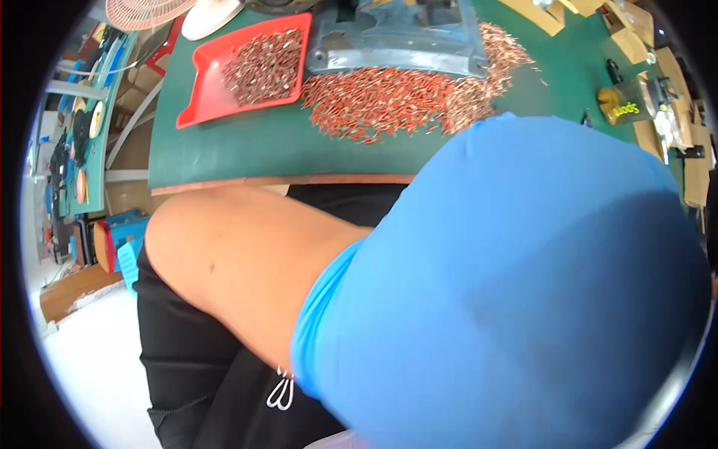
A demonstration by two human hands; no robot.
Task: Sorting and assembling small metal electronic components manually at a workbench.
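Item: green tabletop [247, 150], seen from above and behind the person's own upper arm.

Hands: neither hand shows in this view. A bare upper arm and elbow [239, 262] and a blue short sleeve [508, 284] fill the lower and right part of the picture. Fingers: cannot tell whether wide, narrow or holding anything, on either side.

Work pieces: a loose heap of small red-and-metal parts [396, 101] lies on the tabletop near its middle, spreading toward the far right along the base of a grey metal machine [396, 41] that stands at the far edge. The heap's long axis runs left to right across the tabletop.

Red tray [206, 93]: just left of the heap, toward the far left corner, holding a smaller mound of similar parts [262, 67].

Relation: the heap lies ahead of the arm, beyond the near edge of the tabletop; which hand is nearer cannot be told.

Other: a dark container with a yellow label [627, 105] near the right edge; a pink fan guard [146, 11] beyond the far left corner; black trousers [194, 359] below.
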